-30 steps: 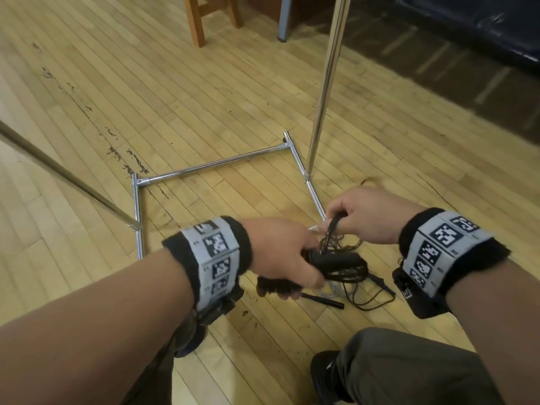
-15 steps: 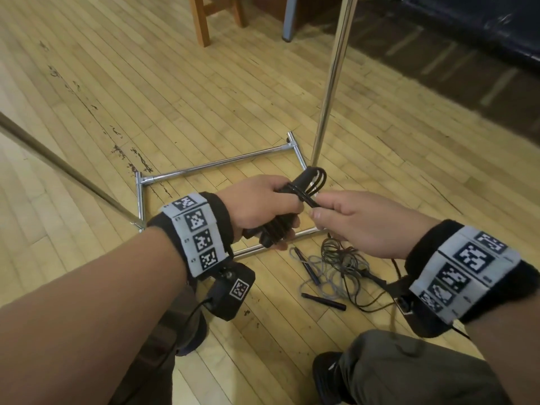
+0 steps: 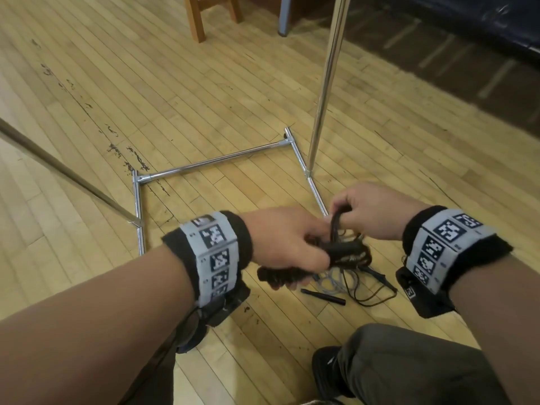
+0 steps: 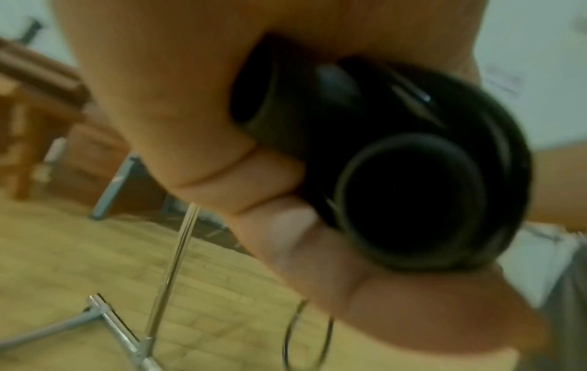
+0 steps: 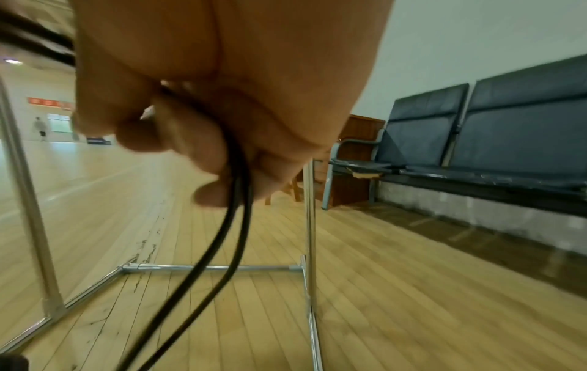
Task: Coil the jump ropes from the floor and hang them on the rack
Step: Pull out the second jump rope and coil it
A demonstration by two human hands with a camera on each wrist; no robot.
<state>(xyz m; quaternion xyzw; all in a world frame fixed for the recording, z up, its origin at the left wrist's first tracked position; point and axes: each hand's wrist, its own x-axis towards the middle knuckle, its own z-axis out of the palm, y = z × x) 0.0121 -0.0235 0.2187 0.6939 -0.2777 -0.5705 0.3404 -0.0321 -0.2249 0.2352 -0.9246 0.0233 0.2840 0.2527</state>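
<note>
Nearest, at 6 o'clock in the head view, a knee (image 3: 409, 363). Just above, centre frame, we see the left hand (image 3: 287, 244) wrapped round the black handles (image 3: 344, 249) of one rope, fingers curled tight; the left wrist view shows the handle butts (image 4: 409, 200) end-on in the fist. At 3 o'clock from it the right hand (image 3: 377, 211) pinches a doubled strand of cord (image 3: 336, 226); the right wrist view has two black strands (image 5: 235, 200) trailing down from the fingers (image 5: 197, 140). Under both hands, on the floor (image 3: 204, 97), lie more ropes (image 3: 344, 282), tangled, w/ a loose handle (image 3: 323, 296). Beyond, at 12 o'clock, the rack (image 3: 216, 162) base and its upright pole (image 3: 325, 83).

We judge the cord light, thin and springy, so loops may slip open. Best hold: handles together in one fist, other hand guiding cord close to the coil.
</note>
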